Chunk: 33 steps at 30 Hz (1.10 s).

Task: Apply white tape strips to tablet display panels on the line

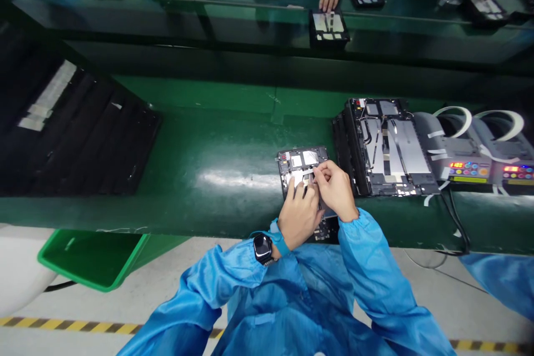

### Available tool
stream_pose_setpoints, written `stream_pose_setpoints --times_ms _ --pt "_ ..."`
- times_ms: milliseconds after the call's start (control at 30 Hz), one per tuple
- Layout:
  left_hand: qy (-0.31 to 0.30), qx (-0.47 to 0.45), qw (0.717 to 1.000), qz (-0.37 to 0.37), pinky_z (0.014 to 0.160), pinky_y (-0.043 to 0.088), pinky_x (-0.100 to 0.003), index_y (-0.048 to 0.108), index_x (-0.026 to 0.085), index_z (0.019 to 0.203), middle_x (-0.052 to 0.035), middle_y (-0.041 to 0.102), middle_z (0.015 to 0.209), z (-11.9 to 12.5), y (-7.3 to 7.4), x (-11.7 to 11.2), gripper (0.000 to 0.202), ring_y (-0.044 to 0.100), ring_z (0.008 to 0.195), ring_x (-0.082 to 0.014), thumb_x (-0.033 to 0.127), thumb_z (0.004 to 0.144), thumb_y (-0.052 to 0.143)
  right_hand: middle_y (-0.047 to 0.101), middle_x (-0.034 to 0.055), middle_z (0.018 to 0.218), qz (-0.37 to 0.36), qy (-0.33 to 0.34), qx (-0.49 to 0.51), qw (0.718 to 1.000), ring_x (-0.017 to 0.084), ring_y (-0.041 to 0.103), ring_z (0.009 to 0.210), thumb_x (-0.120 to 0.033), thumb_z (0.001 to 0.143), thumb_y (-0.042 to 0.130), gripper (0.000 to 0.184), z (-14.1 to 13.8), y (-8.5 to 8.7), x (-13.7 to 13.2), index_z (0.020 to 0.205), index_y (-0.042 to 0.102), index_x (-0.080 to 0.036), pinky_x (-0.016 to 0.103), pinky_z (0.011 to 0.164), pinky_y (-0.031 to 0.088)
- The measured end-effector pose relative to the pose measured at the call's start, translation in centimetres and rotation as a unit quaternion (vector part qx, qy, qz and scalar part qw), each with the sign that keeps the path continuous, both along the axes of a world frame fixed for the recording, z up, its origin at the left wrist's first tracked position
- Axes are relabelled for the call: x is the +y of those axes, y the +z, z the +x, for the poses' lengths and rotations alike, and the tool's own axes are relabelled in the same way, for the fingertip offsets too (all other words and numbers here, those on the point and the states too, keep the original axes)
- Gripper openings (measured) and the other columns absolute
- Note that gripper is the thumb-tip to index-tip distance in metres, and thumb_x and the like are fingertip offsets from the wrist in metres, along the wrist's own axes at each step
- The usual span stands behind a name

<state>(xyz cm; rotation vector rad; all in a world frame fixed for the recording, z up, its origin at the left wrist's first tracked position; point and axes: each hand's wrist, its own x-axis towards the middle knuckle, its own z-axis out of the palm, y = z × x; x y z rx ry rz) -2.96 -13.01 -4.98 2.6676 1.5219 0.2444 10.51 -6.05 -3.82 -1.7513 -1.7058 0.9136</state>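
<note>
1. While the left hand [300,214] lay outstretched on the uncovered tablet [296,161] (flat on the green bench [225,144]), the right hand [335,189] pinched a pale strip [307,171].
2. Strip handling seemed unfinished; a tablet stack [398,142] stood alongside.

The device [302,158] is black and silver, bench [221,144] green, tape [69,325] yellow with seemingly black stripes.
</note>
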Motion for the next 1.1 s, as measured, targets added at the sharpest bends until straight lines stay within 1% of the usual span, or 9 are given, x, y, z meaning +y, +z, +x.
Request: stream_pose_setpoints --times_ms 200,333,433,600,733,833,933,1033,1100 --pt "-0.001 -0.007 1.0 0.001 0.13 0.026 -0.063 0.06 0.007 0.143 -0.0191 0.063 0.141 -0.1 -0.3 -0.1 0.057 0.053 0.139 -0.0378 0.047 0.103 0.056 0.071 0.0027 0.077 0.016 0.013 0.01 1.0 0.02 0.068 0.071 -0.041 0.099 0.053 0.021 -0.2 0.3 -0.1 0.087 0.057 -0.024 0.03 0.071 0.049" --pt "-0.004 -0.007 1.0 0.005 0.13 0.025 -0.064 0.059 0.005 0.144 -0.0187 0.063 0.141 -0.1 -0.6 -0.2 0.059 0.053 0.139 -0.0383 0.048 0.104 0.055 0.068 0.0024 0.077 0.027 0.006 0.021 0.999 0.02 0.065 0.071 -0.043 0.098 0.054 0.023 0.1 0.1 -0.2 0.087 0.059 -0.023 0.031 0.071 0.049" --pt "-0.001 -0.007 1.0 0.01 0.131 0.024 -0.063 0.058 0.004 0.146 -0.0178 0.064 0.14 0.0 -0.7 -0.3 0.061 0.051 0.141 -0.0381 0.048 0.104 0.054 0.069 0.0037 0.081 0.026 0.007 0.021 0.999 0.02 0.064 0.074 -0.044 0.098 0.055 0.025 0.4 -0.2 -0.2 0.088 0.062 -0.022 0.03 0.071 0.05" --pt "0.009 -0.009 1.0 0.018 0.13 0.027 -0.061 0.054 0.001 0.15 -0.018 0.063 0.142 0.1 -0.7 -0.4 0.066 0.05 0.142 -0.0376 0.048 0.104 0.053 0.068 0.0033 0.084 0.037 0.016 0.036 0.999 0.019 0.062 0.073 -0.045 0.1 0.057 0.027 0.6 -0.3 -0.4 0.09 0.065 -0.022 0.03 0.071 0.05" --pt "0.018 -0.013 0.999 0.032 0.128 0.031 -0.06 0.054 0.003 0.151 -0.018 0.063 0.143 0.1 -0.8 -0.4 0.066 0.051 0.141 -0.0366 0.048 0.103 0.054 0.068 0.0026 0.083 0.044 0.03 0.052 0.997 0.019 0.061 0.071 -0.045 0.101 0.058 0.027 0.6 -0.2 -0.8 0.089 0.067 -0.022 0.03 0.069 0.05" --pt "0.026 -0.019 0.999 0.044 0.127 0.032 -0.06 0.059 0.005 0.147 -0.0168 0.064 0.141 0.2 -1.1 -0.5 0.063 0.052 0.14 -0.0366 0.049 0.103 0.055 0.07 0.0036 0.087 0.057 0.029 0.054 0.996 0.02 0.064 0.076 -0.044 0.102 0.059 0.027 0.7 -0.4 -1.1 0.09 0.069 -0.023 0.031 0.073 0.052" --pt "0.037 -0.029 0.998 0.052 0.126 0.034 -0.059 0.061 0.005 0.145 -0.015 0.066 0.14 0.3 -1.3 -0.5 0.062 0.053 0.138 -0.0362 0.049 0.102 0.055 0.074 0.0061 0.098 0.059 0.014 0.067 0.996 0.022 0.069 0.086 -0.044 0.103 0.06 0.025 0.8 -0.8 -1.3 0.094 0.072 -0.024 0.033 0.079 0.055" --pt "0.042 -0.036 0.997 0.046 0.126 0.034 -0.059 0.061 0.006 0.146 -0.0143 0.065 0.142 0.3 -1.3 -0.6 0.061 0.052 0.138 -0.0356 0.049 0.102 0.056 0.075 0.0076 0.111 0.057 0.011 0.081 0.995 0.024 0.071 0.101 -0.042 0.104 0.06 0.022 0.8 -1.0 -1.7 0.095 0.073 -0.025 0.036 0.089 0.056" --pt "0.041 -0.04 0.998 0.034 0.127 0.032 -0.059 0.059 0.008 0.148 -0.0143 0.065 0.142 0.3 -1.3 -0.6 0.062 0.052 0.139 -0.0353 0.048 0.101 0.058 0.075 0.008 0.112 0.057 0.006 0.076 0.995 0.025 0.071 0.105 -0.041 0.104 0.06 0.022 0.8 -0.9 -1.8 0.094 0.072 -0.026 0.037 0.093 0.055"
